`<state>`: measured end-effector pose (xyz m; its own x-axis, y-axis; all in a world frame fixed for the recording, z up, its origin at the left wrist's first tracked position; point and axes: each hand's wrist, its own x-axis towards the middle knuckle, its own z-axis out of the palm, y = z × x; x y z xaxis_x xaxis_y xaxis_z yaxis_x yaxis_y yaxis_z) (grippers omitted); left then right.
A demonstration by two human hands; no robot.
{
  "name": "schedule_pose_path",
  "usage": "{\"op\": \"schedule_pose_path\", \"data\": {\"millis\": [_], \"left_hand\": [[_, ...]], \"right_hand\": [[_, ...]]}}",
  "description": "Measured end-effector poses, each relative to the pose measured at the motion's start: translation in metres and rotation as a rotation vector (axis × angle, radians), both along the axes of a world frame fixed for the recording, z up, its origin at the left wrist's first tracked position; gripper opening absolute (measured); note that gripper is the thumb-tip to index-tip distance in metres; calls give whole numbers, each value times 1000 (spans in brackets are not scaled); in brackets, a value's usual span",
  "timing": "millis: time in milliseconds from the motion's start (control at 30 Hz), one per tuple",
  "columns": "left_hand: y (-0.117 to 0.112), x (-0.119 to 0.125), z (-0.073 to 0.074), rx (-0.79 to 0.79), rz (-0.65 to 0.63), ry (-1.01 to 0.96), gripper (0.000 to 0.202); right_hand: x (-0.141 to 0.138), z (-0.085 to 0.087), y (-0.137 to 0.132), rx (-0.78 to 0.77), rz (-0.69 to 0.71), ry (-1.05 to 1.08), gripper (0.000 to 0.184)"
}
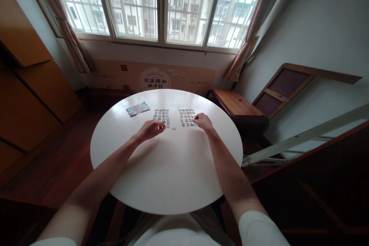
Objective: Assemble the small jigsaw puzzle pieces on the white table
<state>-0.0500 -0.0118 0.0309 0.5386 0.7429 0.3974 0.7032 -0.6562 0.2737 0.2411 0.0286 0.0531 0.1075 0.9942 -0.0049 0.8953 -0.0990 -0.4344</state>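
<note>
Small jigsaw puzzle pieces lie in two groups of rows on a round white table (pixel 173 177). My left hand (pixel 151 128) is at the near edge of the left group (pixel 161 114), its fingers curled in and its thumb close to them. Anything between those fingertips is too small to make out. Beside the right group (pixel 186 115), my right hand (pixel 202 120) has thumb and forefinger pinched together at the group's right edge. Whether a piece sits in that pinch is hidden. A single jigsaw piece (pixel 173 128) lies apart, between the two hands.
A printed colourful sheet (pixel 138 108) lies on the table's far left. Past the table's right side stands a wooden bench or low cabinet (pixel 236 102), with a framed panel (pixel 284 86) leaning on the wall. A printed banner (pixel 178 78) runs below the barred windows.
</note>
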Motion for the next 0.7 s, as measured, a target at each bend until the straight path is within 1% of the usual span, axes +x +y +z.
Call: {"op": "schedule_pose_path", "data": {"millis": [67, 100, 167, 333, 400, 467, 567, 700], "left_hand": [[0, 0, 1, -6, 1, 1, 22], [-1, 0, 1, -8, 3, 0, 22], [-1, 1, 2, -14, 6, -2, 22], [-3, 2, 4, -21, 16, -6, 22], [-3, 2, 4, -20, 17, -7, 22], [-3, 2, 4, -19, 17, -6, 23], [-2, 1, 6, -20, 41, -12, 23], [1, -6, 11, 4, 163, -58, 25]], "right_hand": [[-10, 0, -2, 71, 166, 100, 14], [-15, -2, -3, 77, 250, 135, 14], [-28, -5, -7, 60, 335, 153, 12], [-53, -16, -18, -47, 417, 116, 29], [-59, -19, -21, -27, 444, 85, 33], [-62, -22, -21, 1, 453, 46, 32], [-65, -23, -22, -10, 436, 26, 27], [-66, -21, -24, -46, 422, 66, 17]]}}
